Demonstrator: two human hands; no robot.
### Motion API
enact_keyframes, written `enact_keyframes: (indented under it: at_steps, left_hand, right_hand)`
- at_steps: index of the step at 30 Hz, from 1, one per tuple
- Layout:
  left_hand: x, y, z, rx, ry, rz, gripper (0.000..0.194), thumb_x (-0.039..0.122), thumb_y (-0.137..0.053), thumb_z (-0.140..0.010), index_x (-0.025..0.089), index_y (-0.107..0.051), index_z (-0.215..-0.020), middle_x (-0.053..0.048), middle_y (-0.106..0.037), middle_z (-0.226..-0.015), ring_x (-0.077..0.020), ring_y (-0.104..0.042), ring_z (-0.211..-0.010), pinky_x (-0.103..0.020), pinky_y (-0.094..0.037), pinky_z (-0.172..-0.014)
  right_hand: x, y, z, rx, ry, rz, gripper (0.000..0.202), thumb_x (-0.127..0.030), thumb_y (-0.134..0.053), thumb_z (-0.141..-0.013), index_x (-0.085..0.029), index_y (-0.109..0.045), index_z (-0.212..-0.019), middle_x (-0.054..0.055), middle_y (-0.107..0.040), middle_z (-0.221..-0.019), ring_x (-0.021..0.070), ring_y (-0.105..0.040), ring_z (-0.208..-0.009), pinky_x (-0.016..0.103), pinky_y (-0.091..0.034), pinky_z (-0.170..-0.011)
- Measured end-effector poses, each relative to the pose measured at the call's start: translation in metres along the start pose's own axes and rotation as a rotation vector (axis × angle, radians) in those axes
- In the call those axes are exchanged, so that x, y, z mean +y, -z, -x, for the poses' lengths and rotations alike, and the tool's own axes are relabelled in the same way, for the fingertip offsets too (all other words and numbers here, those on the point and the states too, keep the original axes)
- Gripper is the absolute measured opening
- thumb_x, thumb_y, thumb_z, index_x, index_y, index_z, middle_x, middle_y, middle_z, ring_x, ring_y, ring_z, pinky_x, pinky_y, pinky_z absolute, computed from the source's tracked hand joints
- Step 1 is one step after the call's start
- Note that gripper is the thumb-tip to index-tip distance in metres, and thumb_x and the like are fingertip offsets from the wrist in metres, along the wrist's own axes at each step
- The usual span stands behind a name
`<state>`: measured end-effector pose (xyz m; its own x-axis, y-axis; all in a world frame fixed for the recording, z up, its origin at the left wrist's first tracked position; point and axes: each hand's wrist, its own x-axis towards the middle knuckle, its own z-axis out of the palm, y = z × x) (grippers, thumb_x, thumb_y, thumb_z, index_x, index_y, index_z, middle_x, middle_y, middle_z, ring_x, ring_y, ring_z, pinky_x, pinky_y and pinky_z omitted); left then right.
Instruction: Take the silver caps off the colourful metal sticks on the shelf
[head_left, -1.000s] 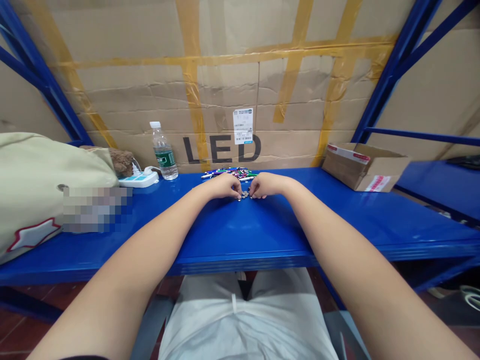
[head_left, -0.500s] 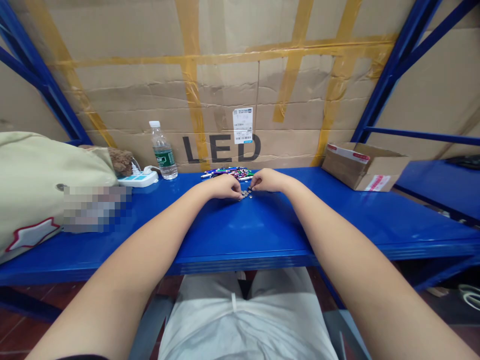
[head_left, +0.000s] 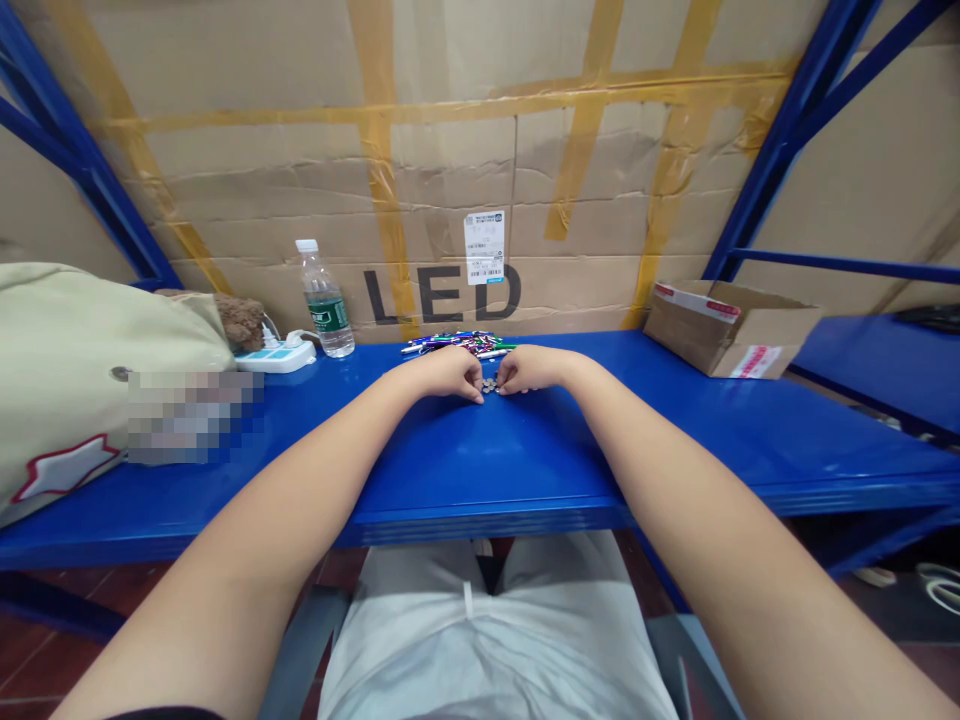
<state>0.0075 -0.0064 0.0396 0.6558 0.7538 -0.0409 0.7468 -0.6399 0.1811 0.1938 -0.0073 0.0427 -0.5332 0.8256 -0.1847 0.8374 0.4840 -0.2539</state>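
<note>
Several small grey, coin-like discs (head_left: 489,385) lie in a little cluster on the blue tabletop, between my two hands. My left hand (head_left: 457,374) is at the cluster's left side, thumb and fingers pinched together low over the table; what they hold, if anything, is hidden. From the right, my right hand (head_left: 529,369) has its fingertips closed at the edge of the discs, and any piece in them is too small to make out. Right behind the hands lies a heap of slim, shiny pens (head_left: 463,342) in mixed colours, partly covered by my hands.
A water bottle (head_left: 328,310) and a white power strip (head_left: 277,357) stand at the back left, beside a pale green bag (head_left: 90,340). An open cardboard box (head_left: 727,328) sits at the back right. Behind the blue table (head_left: 487,460) rises a large taped carton (head_left: 450,170).
My right hand's fingertips have come down and slightly left, to the edge of the discs, covering some that showed before. My left hand has hardly moved.
</note>
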Motion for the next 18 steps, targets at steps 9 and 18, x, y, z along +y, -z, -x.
enact_keyframes:
  at_steps: [9, 18]
  left_hand:
    - [0.005, 0.006, 0.004, -0.039, -0.003, 0.01, 0.012, 0.022, -0.067, -0.07, 0.02, -0.073, -0.081, 0.001, -0.071, -0.074, -0.0121, -0.06, -0.066, -0.022, -0.039, -0.062]
    - [0.012, 0.011, 0.011, -0.028, 0.017, -0.094, 0.017, 0.016, -0.063, -0.071, 0.022, -0.073, -0.083, 0.002, -0.072, -0.082, -0.0121, -0.06, -0.071, -0.021, -0.04, -0.064]
  right_hand:
    - [-0.001, -0.003, -0.005, 0.017, 0.029, 0.014, 0.02, -0.025, -0.059, -0.076, -0.016, -0.07, -0.089, 0.004, -0.066, -0.072, 0.0133, -0.058, -0.064, 0.024, -0.041, -0.058]
    - [0.0, -0.001, -0.004, 0.001, 0.043, -0.01, 0.021, -0.022, -0.061, -0.07, -0.017, -0.068, -0.089, 0.003, -0.066, -0.072, 0.0133, -0.058, -0.063, 0.024, -0.041, -0.056]
